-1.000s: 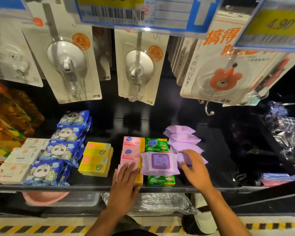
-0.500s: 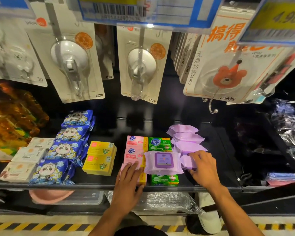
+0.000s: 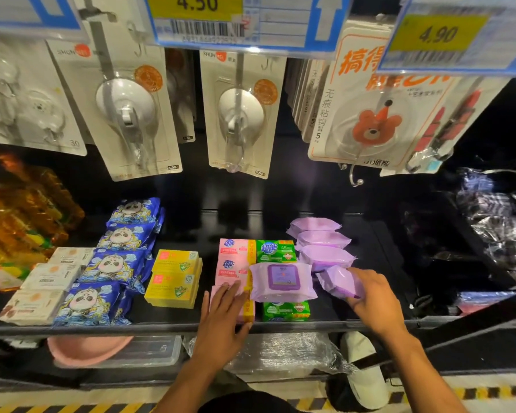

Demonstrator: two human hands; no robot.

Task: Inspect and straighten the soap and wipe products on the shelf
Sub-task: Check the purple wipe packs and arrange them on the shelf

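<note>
Left hand (image 3: 221,323): forearm reaching in from below, palm down, fingers straight and slightly apart, pressing the front pink soap (image 3: 248,308) at the shelf (image 3: 161,324) edge.
Right hand (image 3: 373,302): fingers curled around a small purple pack (image 3: 338,281), held tilted at the front of the purple row.
Large wipe pack (image 3: 282,280): lying across the green soap (image 3: 285,311).

dark black shelving (image 3: 236,222) — yellow-black striped floor (image 3: 489,393) below, price tags (image 3: 245,22) overhead

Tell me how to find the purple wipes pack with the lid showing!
Find the black shelf under the hanging hooks. In its middle, a purple wipes pack lies over the green soap boxes. Only it shows a dark purple lid; the other purple packs are plain.
</note>
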